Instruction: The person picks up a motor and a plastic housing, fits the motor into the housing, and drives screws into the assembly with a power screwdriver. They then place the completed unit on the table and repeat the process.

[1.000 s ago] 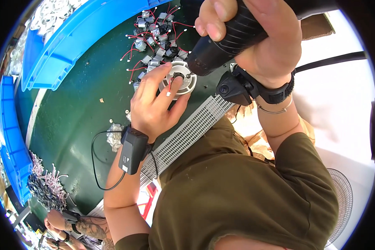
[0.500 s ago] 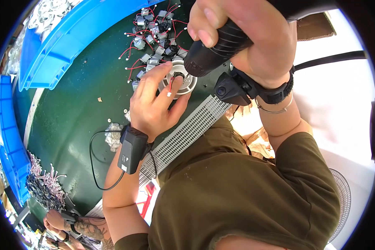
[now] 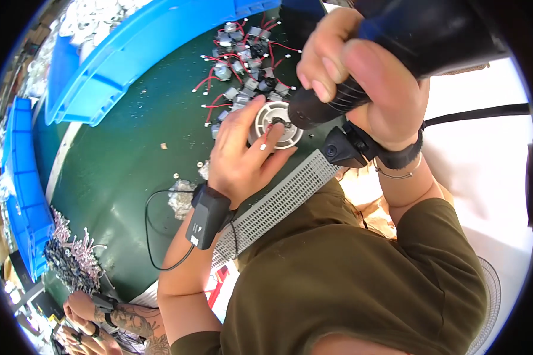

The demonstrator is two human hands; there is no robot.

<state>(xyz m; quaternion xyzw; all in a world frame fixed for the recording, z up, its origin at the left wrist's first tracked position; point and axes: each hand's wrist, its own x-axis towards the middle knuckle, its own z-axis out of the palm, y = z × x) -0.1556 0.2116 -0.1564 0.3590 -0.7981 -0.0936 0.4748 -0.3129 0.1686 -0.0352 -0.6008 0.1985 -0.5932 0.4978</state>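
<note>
Wheel (image 3: 290, 137), white and round, lies on the green table (image 3: 127, 171) in the head view, with the pile of small motors (image 3: 223, 72) just beyond its upper-left edge. Left hand (image 3: 241, 158) is the nearer one: it reaches in from the wheel's lower left and grasps it, fingers spread around the rim and one fingertip by the dark hub, where a thin wire with a white plug (image 3: 263, 147) hangs over that finger. Right hand (image 3: 391, 89), up and to the right of the wheel, is wrapped firmly around a black power tool (image 3: 315, 109). The tool's long axis slants from upper right down to its nose, which ends at the wheel's right side; I cannot tell whether it touches.

Below the wheel, a pale mesh strip (image 3: 278, 204) slants along the near edge of the table, beside the person's lap. The table spreads widest left of the wheel, past the left hand, toward the blue bin (image 3: 115, 77); above, the motors crowd the wheel closely.
</note>
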